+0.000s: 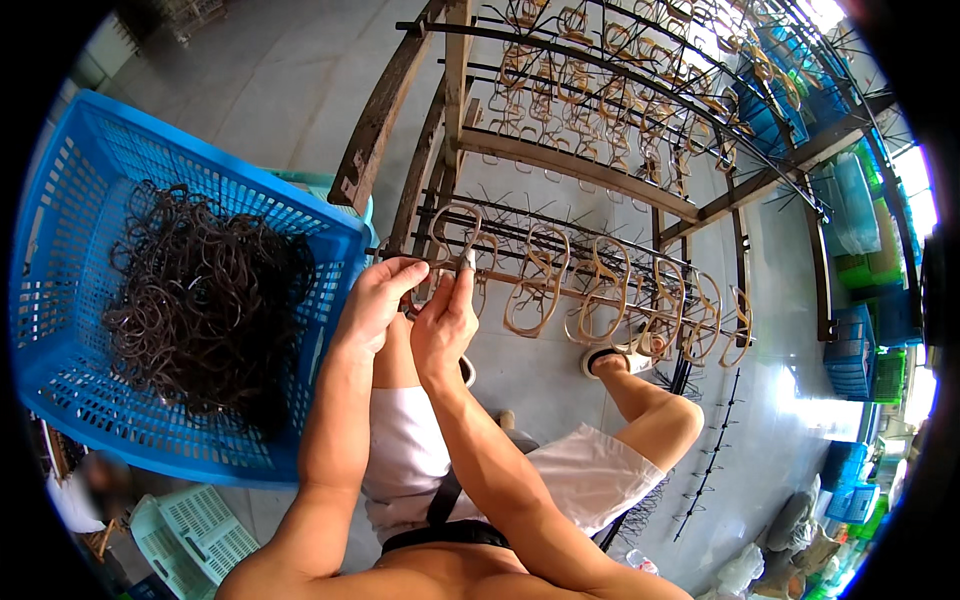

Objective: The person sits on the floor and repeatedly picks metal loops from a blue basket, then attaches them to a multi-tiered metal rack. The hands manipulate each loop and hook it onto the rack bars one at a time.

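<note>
In front of the wooden rack [456,100], the right grip [445,325] pinches a tan loop [457,207], its long axis pointing away from the body; the left grip's [375,305] hold I can't tell. Blue basket [310,205] left, hanging loops [566,262] right.

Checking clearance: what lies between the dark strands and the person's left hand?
In the head view, the right wall of the blue basket stands between the dark strands and the left hand.
</note>
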The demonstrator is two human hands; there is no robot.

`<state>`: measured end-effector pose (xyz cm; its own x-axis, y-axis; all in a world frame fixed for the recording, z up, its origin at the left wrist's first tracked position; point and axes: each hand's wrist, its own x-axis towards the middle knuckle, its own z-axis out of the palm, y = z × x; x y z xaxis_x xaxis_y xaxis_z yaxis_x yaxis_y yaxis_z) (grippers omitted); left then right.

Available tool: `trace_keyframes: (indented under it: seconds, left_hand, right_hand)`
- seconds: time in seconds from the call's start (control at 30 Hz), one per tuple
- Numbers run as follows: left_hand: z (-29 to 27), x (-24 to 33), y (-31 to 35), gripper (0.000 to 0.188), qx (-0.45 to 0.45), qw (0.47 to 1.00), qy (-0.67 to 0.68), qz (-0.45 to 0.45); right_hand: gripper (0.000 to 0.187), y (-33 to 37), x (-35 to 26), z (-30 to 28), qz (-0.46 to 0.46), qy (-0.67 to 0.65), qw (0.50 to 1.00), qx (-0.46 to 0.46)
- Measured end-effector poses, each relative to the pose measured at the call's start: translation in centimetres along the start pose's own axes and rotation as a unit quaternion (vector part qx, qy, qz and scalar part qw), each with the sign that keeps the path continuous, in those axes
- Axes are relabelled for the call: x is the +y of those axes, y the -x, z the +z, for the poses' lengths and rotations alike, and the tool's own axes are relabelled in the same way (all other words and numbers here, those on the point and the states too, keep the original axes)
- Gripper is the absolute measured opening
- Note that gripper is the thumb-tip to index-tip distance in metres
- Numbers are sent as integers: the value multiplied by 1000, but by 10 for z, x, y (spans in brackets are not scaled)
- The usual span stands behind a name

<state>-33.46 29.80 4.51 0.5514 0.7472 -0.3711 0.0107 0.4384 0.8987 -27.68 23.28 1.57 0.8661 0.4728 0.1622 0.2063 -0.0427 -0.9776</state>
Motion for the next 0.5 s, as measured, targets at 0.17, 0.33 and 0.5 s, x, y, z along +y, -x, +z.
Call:
trace_keyframes:
  seconds: [0.17,0.33,0.5]
  left_hand:
    - [2,-5,-3,15,14,1000,-7,8]
    - [3,-5,-4,18,39,999,-15,18]
    - [12,2,-12,25,76,996,-35,16]
  right_hand:
    - [28,-3,4,-3,-64,45,997,10]
    - [29,-3,6,-7,-103,60,993,16]
    - [28,-7,11,-12,-131,77,988,35]
